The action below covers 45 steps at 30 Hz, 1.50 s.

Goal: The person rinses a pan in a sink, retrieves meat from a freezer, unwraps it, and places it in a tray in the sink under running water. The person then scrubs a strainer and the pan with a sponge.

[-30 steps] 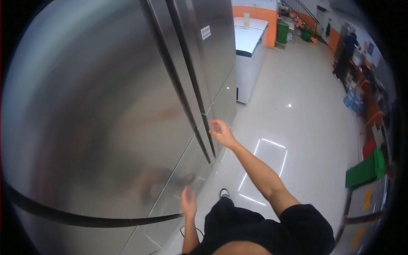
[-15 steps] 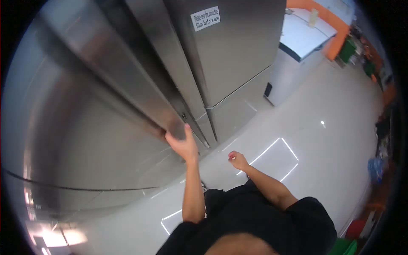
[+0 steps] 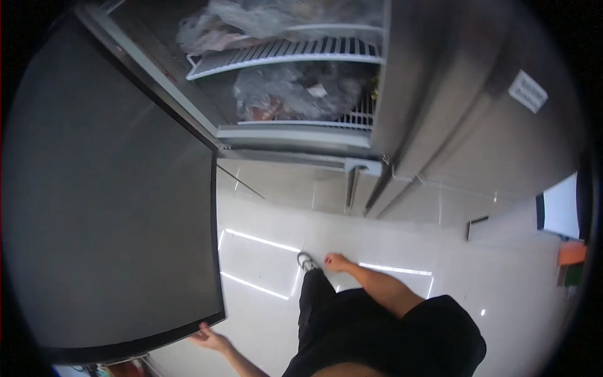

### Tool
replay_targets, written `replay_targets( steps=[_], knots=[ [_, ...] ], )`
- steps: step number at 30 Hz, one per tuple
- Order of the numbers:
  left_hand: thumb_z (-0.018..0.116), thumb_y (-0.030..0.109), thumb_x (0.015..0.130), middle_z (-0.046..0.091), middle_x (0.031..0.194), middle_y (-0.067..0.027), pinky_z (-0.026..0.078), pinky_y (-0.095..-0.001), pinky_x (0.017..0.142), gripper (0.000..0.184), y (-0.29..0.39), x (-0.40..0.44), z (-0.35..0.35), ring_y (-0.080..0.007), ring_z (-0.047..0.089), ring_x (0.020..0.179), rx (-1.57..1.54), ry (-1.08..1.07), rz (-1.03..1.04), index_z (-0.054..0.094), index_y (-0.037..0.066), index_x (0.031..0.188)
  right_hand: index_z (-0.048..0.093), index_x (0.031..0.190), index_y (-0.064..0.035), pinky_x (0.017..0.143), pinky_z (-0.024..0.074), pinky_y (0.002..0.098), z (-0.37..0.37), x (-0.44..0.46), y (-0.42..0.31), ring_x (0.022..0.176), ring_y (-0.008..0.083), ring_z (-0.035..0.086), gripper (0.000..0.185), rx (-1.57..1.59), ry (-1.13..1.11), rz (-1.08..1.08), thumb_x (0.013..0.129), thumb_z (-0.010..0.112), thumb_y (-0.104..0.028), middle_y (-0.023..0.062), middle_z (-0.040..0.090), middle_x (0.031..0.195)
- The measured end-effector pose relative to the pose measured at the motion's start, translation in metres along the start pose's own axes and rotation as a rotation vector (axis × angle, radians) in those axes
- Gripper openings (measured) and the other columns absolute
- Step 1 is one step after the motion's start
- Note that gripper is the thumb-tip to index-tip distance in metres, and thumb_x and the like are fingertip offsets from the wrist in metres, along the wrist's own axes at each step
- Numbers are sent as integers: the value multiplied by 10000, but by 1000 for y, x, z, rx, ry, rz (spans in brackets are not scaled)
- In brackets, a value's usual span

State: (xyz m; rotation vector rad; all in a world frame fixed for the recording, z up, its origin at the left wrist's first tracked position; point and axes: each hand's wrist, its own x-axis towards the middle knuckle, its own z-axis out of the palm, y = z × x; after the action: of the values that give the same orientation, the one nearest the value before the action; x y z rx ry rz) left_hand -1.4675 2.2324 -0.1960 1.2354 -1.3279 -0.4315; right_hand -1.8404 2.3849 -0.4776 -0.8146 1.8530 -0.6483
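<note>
A stainless steel refrigerator door point(image 3: 113, 201) stands wide open on the left, its dark grey inner panel and black gasket facing me. At the door's lower corner, my left hand point(image 3: 212, 340) grips the edge, thumb on the inner side and fingers partly hidden behind it. My right hand point(image 3: 337, 262) hangs in front of my body with its fingers curled closed, and nothing shows in it. Inside the refrigerator, plastic bags point(image 3: 295, 91) of food lie on white wire shelves point(image 3: 289, 53); their contents are hard to make out.
A closed steel door with a white label point(image 3: 528, 92) is to the right of the open compartment. The pale tiled floor point(image 3: 270, 220) reflects bright light lines. A white-topped unit point(image 3: 561, 204) and orange and green things point(image 3: 571, 261) stand at the far right.
The refrigerator door has swung open to the left with my left hand on its edge, showing the bagged food inside. My view has turned left. My right hand stays curled near my body.
</note>
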Motion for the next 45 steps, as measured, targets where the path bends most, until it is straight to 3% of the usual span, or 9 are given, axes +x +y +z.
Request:
replay_targets(
  steps=[4, 8, 15, 18, 22, 31, 35, 42, 45],
  knots=[
    [593, 229, 880, 446, 1128, -197, 431, -341, 850, 456, -32, 81, 21, -262, 511, 946, 151, 398, -140, 382, -46, 1177, 633, 946, -99, 829, 472, 376, 1, 11, -30, 946, 294, 606, 280, -44, -89, -39, 716, 639, -257, 136, 642, 975],
    [622, 168, 855, 415, 1145, -171, 417, -348, 886, 408, -39, 170, 91, -249, 492, 1002, 219, 710, -337, 406, -42, 1130, 613, 961, -69, 805, 482, 352, -16, 32, -95, 923, 278, 609, 286, -51, -72, -49, 744, 640, -252, 133, 636, 981],
    [550, 93, 888, 498, 1082, -84, 417, -290, 849, 231, 96, 185, 282, -171, 498, 974, -390, -103, -94, 485, 33, 1101, 572, 1025, -58, 733, 478, 286, -143, 9, -257, 841, 134, 577, 201, 257, 337, -409, 847, 605, -146, 40, 609, 961],
    [541, 20, 875, 525, 1017, -70, 423, -249, 806, 134, 134, 181, 345, -154, 515, 917, -603, -380, 161, 516, 25, 1007, 572, 1029, -56, 730, 470, 277, -195, -4, -291, 846, 140, 580, 204, 296, 435, -436, 846, 600, -143, 40, 610, 952],
    [554, -17, 848, 536, 973, -77, 442, -259, 783, 81, 158, 176, 402, -153, 532, 884, -604, -637, 237, 542, 8, 924, 581, 1023, -49, 751, 464, 276, -228, -16, -315, 869, 128, 581, 183, 373, 439, -443, 850, 586, -111, 38, 612, 967],
    [587, -7, 807, 547, 918, -97, 436, -284, 781, 69, 184, 186, 460, -198, 551, 846, -544, -650, 315, 554, -1, 867, 598, 978, -22, 783, 466, 296, -307, -36, -375, 877, 147, 587, 171, 321, 531, -644, 809, 616, -42, 61, 615, 965],
    [592, -19, 794, 567, 910, -118, 431, -309, 801, 95, 231, 215, 477, -227, 551, 860, -544, -585, 588, 562, -3, 882, 615, 909, -2, 767, 463, 320, -353, -72, -441, 845, 215, 595, 141, 79, 733, -928, 772, 639, -27, 99, 619, 893],
    [676, 37, 731, 577, 986, -124, 400, -367, 860, 225, 314, 255, 507, -300, 529, 951, -348, -588, 1051, 604, 18, 943, 613, 865, 10, 711, 463, 341, -370, -85, -485, 770, 268, 590, 188, -184, 778, -994, 707, 698, -47, 124, 614, 837],
    [673, 146, 755, 585, 1000, -69, 388, -368, 845, 245, 323, 280, 528, -264, 516, 973, -196, -675, 1137, 622, 61, 979, 609, 835, -3, 668, 469, 342, -374, -73, -499, 761, 275, 587, 142, -215, 825, -1008, 734, 666, -85, 121, 609, 806]
  ],
)
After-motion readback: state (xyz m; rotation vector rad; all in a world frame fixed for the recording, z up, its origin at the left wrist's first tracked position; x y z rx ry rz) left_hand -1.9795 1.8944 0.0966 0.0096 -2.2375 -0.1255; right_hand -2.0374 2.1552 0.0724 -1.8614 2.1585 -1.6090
